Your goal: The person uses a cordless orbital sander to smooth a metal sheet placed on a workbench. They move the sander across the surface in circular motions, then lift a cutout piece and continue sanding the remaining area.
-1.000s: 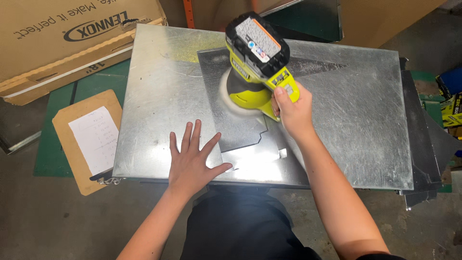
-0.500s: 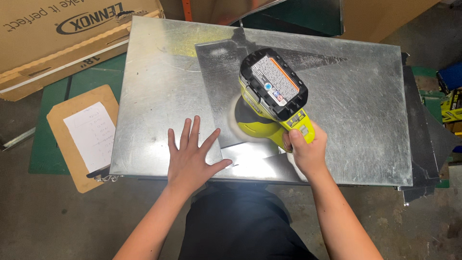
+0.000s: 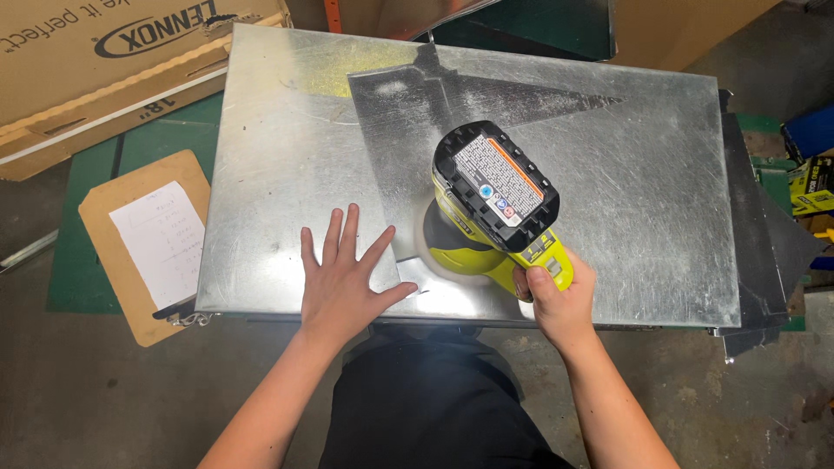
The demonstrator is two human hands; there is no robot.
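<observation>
A large galvanised sheet-metal panel [image 3: 660, 200] lies flat in front of me, with a smaller cut metal piece [image 3: 408, 139] resting on top of it. My left hand [image 3: 343, 278] is spread flat, fingers apart, pressing on the near left corner of that smaller piece. My right hand [image 3: 560, 300] grips the handle of a yellow-green cordless sander [image 3: 486, 217] with a black battery pack on top. Its round pad sits on the near edge of the smaller piece, just right of my left thumb.
A clipboard with white paper [image 3: 148, 243] lies on a green mat [image 3: 87, 260] at the left. A long cardboard box [image 3: 95, 69] sits at the back left. Dark metal offcuts [image 3: 764, 260] and yellow-green packaging [image 3: 812, 187] are at the right, concrete floor [image 3: 104, 391] below.
The sander has travelled from the far part of the smaller metal piece toward me, down to its near edge. My left hand has stayed flat in the same spot.
</observation>
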